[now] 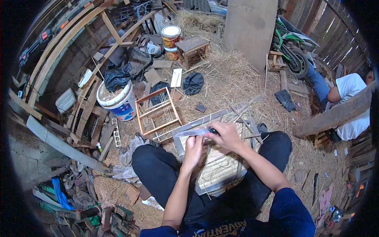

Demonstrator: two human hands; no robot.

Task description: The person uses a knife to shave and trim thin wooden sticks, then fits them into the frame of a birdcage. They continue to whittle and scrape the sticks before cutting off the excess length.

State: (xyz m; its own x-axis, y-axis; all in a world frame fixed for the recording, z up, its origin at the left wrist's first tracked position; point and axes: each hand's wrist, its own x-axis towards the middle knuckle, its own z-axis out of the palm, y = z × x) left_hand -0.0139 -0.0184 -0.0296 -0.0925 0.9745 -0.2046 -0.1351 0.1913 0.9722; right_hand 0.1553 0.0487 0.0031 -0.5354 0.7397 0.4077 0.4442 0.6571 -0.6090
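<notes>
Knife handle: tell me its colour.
The handle is black; it shows best in the head view, the only one here.

metal, wood and plastic
smooth, shiny metal knife blade [190,133], matt wooden frame [155,110], glossy plastic bucket [118,104], crinkled plastic bag [193,83]

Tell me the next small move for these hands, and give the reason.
I'd probably ease the left hand slightly back from the knife before any stroke: the right hand grips the dark handle, and the blade points across, very close to the left fingertips. Whether they pinch a thin strip is hard to tell.
</notes>
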